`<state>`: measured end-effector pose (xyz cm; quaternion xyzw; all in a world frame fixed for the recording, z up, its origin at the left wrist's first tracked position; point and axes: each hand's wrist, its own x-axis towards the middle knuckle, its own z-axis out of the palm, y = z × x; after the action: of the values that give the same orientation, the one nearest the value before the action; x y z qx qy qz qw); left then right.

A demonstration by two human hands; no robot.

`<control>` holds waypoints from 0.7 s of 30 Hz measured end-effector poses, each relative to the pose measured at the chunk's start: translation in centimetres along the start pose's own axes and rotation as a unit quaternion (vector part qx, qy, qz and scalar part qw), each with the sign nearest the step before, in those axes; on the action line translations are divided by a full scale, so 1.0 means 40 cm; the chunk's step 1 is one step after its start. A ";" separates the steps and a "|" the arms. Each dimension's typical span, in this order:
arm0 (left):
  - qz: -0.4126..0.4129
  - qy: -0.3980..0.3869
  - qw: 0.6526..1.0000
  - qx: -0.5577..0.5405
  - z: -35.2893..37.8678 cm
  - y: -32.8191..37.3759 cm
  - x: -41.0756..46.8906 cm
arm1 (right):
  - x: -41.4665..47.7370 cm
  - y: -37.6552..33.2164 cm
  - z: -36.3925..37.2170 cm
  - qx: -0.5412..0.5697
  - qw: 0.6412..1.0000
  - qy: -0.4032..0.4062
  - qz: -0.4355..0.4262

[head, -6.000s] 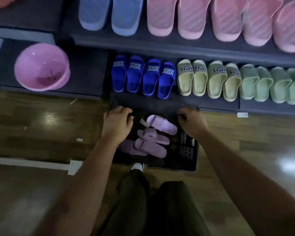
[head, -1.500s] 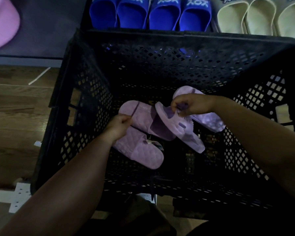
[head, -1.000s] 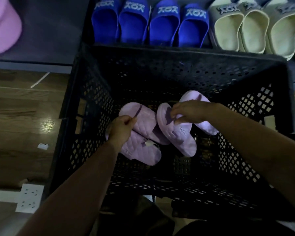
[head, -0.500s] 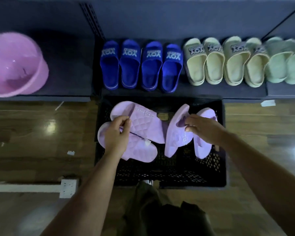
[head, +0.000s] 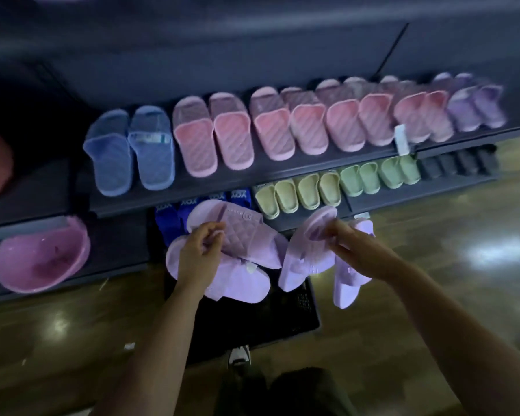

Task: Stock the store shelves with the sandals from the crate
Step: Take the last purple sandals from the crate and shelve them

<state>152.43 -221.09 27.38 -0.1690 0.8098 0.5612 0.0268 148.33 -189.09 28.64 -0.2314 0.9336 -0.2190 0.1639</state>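
Four lilac sandals are held above the black crate (head: 285, 319), lower centre of the frame; two per hand. Left hand (head: 197, 259) is clamped on the left pair (head: 246, 250): quilted diamond-pattern straps, matte soft-looking foam or rubber, rounded toes; upper one lies across the lower one, soles partly overlapped; a small pale tag is seen between them. Right hand (head: 353, 250) is pinched on the right pair (head: 306, 259): smoother surface, undersides mostly shown, thick rounded soles, hung heel-down and tilted; the two are slightly apart at the bottom. Crate: dark perforated plastic grid, rectangular, set on glossy wood-look floor (head: 451, 283); mostly hidden behind sandals and arms.

Upper shelf (head: 192, 199), across the middle of the frame: blue slides (head: 132, 151) at left, a row of pink slides (head: 282, 127) with diagonal ribbed footbeds, purple slides (head: 475, 106) at far right; a white price tag (head: 402, 142) is clipped at the shelf edge. Lower shelf (head: 418, 193): royal-blue slides (head: 174, 217) with white lettering, partly covered by the left pair; then pale yellow slides (head: 297, 195), green slides (head: 379, 177), dark slides (head: 460, 163) toward right. A pink plastic basin (head: 39, 259), glossy and round, is tipped on its side at lower left. Frame is motion-blurred; fine detail cannot be told.
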 end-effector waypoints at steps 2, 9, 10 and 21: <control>0.019 -0.013 1.000 -0.010 0.034 0.088 0.001 | -0.057 0.021 -0.077 0.005 1.000 0.017 0.015; 0.091 -0.087 0.992 0.014 0.278 0.366 -0.027 | -0.271 0.174 -0.299 0.045 0.995 0.050 0.076; 0.099 -0.091 0.991 0.014 0.327 0.399 -0.035 | -0.305 0.206 -0.329 0.061 0.992 0.053 0.093; 0.138 -0.059 0.989 0.010 0.886 0.693 -0.158 | -0.653 0.617 -0.652 0.190 0.961 0.074 0.186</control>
<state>144.77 -178.33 40.71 -0.0223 0.8282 0.5600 -0.0015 150.73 -147.59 44.20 -0.0016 0.9110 -0.3743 0.1729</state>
